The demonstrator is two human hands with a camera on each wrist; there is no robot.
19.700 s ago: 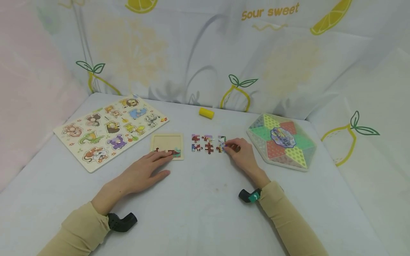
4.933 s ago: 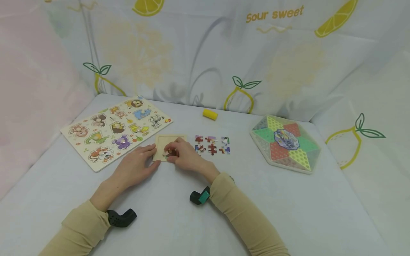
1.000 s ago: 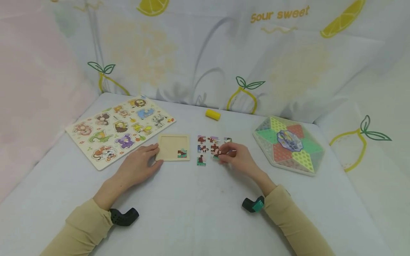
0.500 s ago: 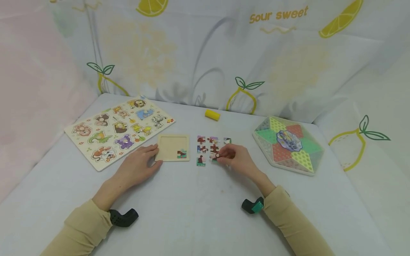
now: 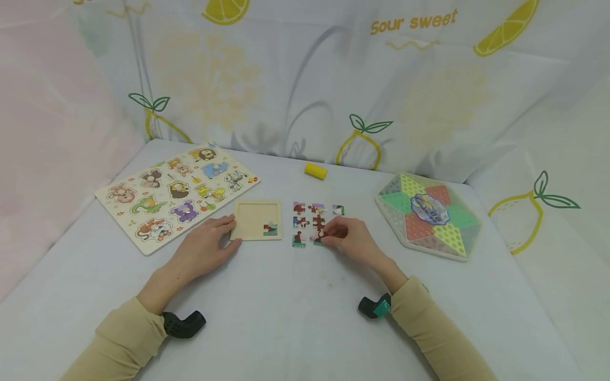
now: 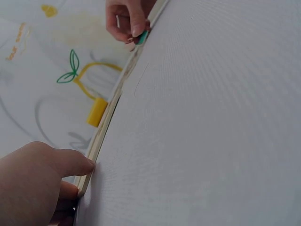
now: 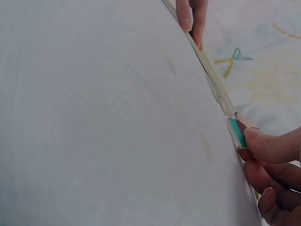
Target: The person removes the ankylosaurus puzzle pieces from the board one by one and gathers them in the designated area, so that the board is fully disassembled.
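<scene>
My left hand (image 5: 206, 244) holds the near left corner of a small square wooden puzzle tray (image 5: 250, 204), thumb at the front edge and fingers along the left side. One brown and green jigsaw piece (image 5: 270, 228) lies in the tray's near right corner. Beyond the tray, my right hand (image 5: 353, 239) pinches another jigsaw piece (image 5: 318, 236) between thumb and fingertips, low over the table. Its green edge shows below my thumb in the right wrist view. Several loose pieces (image 5: 299, 222) lie in rows beside it, one (image 5: 298, 239) directly to its left.
A large animal peg puzzle board (image 5: 178, 196) lies at the left. Behind the pieces sits a yellow cylinder (image 5: 315, 171). A hexagonal board-game box (image 5: 429, 214) is on the right. A printed cloth (image 5: 305, 79) hangs behind the table.
Earlier, pieces lined the tray's near side; now one stays there and another lies below the loose rows. In the last second my right hand has shifted slightly, turning the pinched piece flatter.
</scene>
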